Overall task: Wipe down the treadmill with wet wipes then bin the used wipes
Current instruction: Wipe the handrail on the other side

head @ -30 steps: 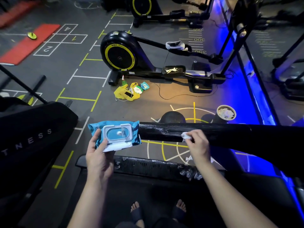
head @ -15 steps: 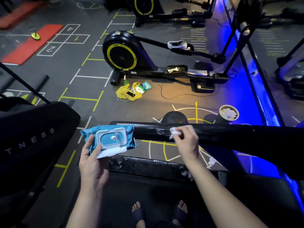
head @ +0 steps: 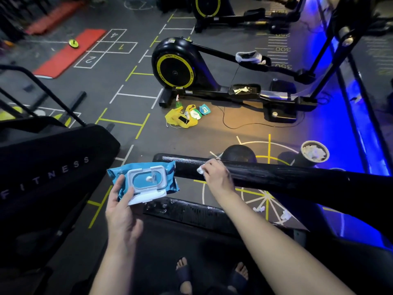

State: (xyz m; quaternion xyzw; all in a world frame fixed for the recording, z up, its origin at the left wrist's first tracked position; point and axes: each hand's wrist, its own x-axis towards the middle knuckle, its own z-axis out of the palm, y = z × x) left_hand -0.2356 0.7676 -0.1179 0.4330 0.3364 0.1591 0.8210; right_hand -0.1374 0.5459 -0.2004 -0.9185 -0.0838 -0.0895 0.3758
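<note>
Closest in, the person's feet in sandals [head: 185, 273] stand on the treadmill [head: 187, 211]. The left hand [head: 121, 211] holds the pack of wipes [head: 144, 179] from below, thumb curled over its near edge. The lid is flipped open and a fresh sheet pokes up through the slot. The pack hangs just beside the left end of the handrail [head: 287, 177], much as it did a second ago.

The change is in the right hand [head: 217, 175]. It pinches a crumpled wipe [head: 201, 169] and presses it on top of the handrail. Over the last second it has slid leftward along the bar, from well right of the pack to near the bar's left end. Wet streaks shine on the stretch to its right, so that part looks done. Only a short dry length seems left between the wipe and the end of the rail — one more short stroke would likely finish this bar.

Beyond the rail, the bin [head: 301, 161] stands on the floor [head: 191, 141] to the right, already holding white used wipes, well apart from the hand. A few white scraps [head: 284, 215] lie on the floor under the rail — these probably need binning too. Farther off sits a yellow bag [head: 180, 120] beside an exercise machine [head: 176, 64].
</note>
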